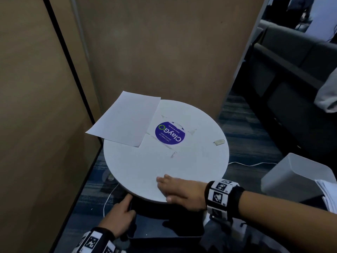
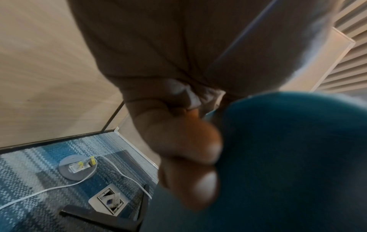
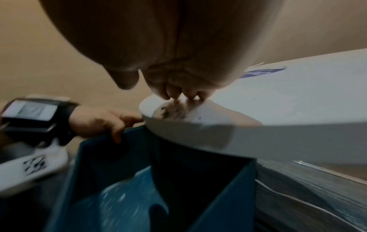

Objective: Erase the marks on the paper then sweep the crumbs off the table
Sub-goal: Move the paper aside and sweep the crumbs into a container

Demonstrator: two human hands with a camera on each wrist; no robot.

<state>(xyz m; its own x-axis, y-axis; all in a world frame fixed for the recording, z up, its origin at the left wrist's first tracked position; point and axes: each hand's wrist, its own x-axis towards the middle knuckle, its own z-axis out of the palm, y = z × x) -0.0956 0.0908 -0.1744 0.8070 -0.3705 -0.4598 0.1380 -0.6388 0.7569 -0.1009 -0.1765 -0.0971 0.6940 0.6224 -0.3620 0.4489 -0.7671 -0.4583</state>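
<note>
We are at the sweeping stage, as we judge it: the paper (image 1: 124, 118) lies at the far left of the round white table (image 1: 200, 161), overhanging its rim, and from the head view it looks clean of marks. Our right hand (image 1: 179, 191) lies flat on the near edge of the table, fingers straight and close together, pressing on the surface. In the right wrist view a small dark pile of crumbs (image 3: 170, 109) sits just at the fingertips, right by the rim. Our left hand (image 1: 119, 216) is below the edge with its fingers curled over the wall of a dark teal bin (image 3: 198, 180), gripping it under the spot where the crumbs should fall. The eraser (image 1: 219, 142) rests alone near the right rim.

The risk now is aim. If the bin's mouth is not directly beneath the pile, crumbs drop onto the carpet (image 2: 39, 164); the bin's exact position under the rim is hard to make out, since the views are blurred. A quick stroke could scatter the pile sideways, and a wide one might nudge the overhanging paper off
</note>
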